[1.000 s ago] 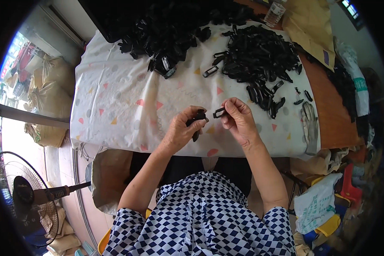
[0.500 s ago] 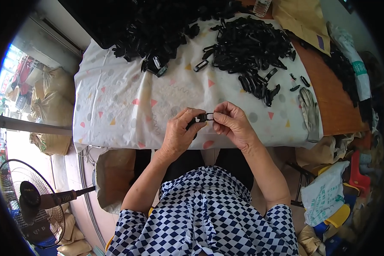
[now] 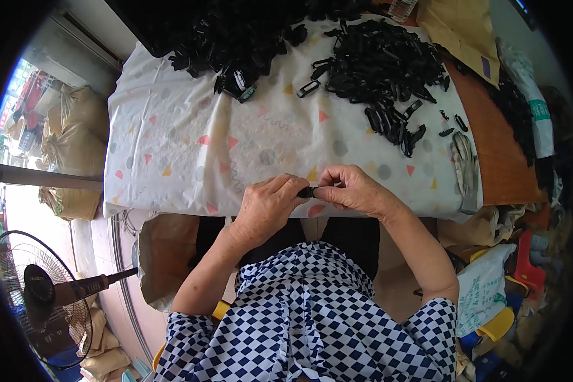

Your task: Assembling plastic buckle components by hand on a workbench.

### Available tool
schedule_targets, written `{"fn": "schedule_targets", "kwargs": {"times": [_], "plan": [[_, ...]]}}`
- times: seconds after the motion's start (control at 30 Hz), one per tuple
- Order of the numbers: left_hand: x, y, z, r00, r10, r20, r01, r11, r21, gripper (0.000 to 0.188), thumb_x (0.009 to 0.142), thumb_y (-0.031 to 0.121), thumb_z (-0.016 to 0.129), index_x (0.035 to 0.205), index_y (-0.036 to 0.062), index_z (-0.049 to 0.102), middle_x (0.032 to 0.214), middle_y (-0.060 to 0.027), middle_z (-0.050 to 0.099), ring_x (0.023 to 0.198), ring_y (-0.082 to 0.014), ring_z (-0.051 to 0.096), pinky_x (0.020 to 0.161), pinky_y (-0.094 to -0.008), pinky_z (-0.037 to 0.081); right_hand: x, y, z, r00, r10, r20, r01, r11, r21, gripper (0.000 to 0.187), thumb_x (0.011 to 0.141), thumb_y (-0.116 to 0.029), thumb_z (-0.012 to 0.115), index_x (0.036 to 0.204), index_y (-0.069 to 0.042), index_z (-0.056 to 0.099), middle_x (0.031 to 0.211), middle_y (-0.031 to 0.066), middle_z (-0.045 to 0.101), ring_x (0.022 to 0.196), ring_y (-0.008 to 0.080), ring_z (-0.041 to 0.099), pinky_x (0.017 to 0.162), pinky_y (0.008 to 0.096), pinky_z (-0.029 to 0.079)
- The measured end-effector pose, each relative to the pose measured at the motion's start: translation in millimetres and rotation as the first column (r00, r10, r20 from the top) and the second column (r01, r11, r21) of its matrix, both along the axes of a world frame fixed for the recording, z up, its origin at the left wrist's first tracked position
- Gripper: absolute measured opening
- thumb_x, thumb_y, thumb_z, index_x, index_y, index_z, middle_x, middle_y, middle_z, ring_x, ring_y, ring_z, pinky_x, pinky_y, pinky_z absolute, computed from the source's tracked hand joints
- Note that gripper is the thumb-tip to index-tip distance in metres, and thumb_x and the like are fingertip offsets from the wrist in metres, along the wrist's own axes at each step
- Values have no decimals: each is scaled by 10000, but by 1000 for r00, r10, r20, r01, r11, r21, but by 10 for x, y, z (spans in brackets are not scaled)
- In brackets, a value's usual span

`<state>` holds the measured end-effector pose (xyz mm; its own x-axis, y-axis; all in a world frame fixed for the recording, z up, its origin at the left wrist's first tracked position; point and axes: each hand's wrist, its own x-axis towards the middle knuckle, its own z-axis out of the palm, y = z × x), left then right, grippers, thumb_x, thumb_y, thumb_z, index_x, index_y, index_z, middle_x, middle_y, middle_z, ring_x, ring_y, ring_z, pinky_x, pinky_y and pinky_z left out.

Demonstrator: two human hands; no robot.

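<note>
Over the near edge of the table, a small black plastic part (image 3: pixel 307 191) sits between my two hands; the fingers cover most of it. My left hand (image 3: pixel 268 207) is closed around one end of it. From the other side, my right hand (image 3: pixel 351 189) pinches its right end between thumb and fingertips. Farther back lies a heap of similar black plastic pieces (image 3: pixel 382 60), with a single piece (image 3: pixel 308 88) set apart at its left side. A larger black pile (image 3: pixel 235 38) fills the far left of the table.
A patterned white cloth (image 3: pixel 172 140) covers the table. Grey gloves (image 3: pixel 464 167) lie at its right edge, near a few small black bits (image 3: pixel 461 123). A brown paper bag (image 3: pixel 461 35) stands at the far right. A fan (image 3: pixel 41 290) is at lower left, beside an open sack (image 3: pixel 165 258).
A light frame-like end of the part showed between the hands before; now only a short dark piece does. My right hand has turned flatter, its elbow farther out, and both hands sit slightly lower.
</note>
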<state>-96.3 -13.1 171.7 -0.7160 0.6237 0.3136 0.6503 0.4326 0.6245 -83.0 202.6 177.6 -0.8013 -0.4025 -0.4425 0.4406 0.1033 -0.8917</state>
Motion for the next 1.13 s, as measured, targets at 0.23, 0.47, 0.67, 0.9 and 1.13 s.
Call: {"fn": "schedule_targets", "kwargs": {"times": [0.23,0.47,0.67,0.9,1.13], "plan": [[50,-94,38,997,-78,9,78,986,-144,197,787,108,666,964,60,594,852,-76,620,759,-274,640,650,-360,530,13,-77,-104,981,114,156,-122,992,40,183,894,-213,673,862,-54,588,751,11,649,548,14,479,457,166,364],[89,-184,37,867,31,498,-85,993,87,209,811,56,673,1011,15,628,890,-86,638,779,-221,642,686,-323,518,-9,-203,-303,914,125,386,17,939,-344,270,891,-287,669,984,-63,553,796,18,635,609,84,608,461,186,447],[-14,-378,-90,416,-368,832,-440,719,538,207,868,45,652,1063,-22,639,1241,-87,521,776,-120,613,701,-258,516,-117,-454,-175,939,247,238,-94,852,-515,571,913,-468,578,1271,-50,427,969,67,607,700,113,632,488,185,493],[12,-668,-231,358,-410,839,-478,692,542,222,888,114,647,1078,0,644,1275,-98,518,806,-115,614,691,-244,518,-153,-772,-248,944,290,160,-162,826,-540,323,984,-313,509,1161,-50,569,793,-12,580,599,37,521,519,158,423],[89,-1053,-386,541,-283,791,-439,708,554,308,850,260,708,1042,24,662,1231,-117,542,828,-154,608,681,-246,516,-283,-1121,-291,913,379,150,-297,871,-392,354,970,-336,538,1190,-60,567,786,-12,568,591,43,534,519,159,428]]}}
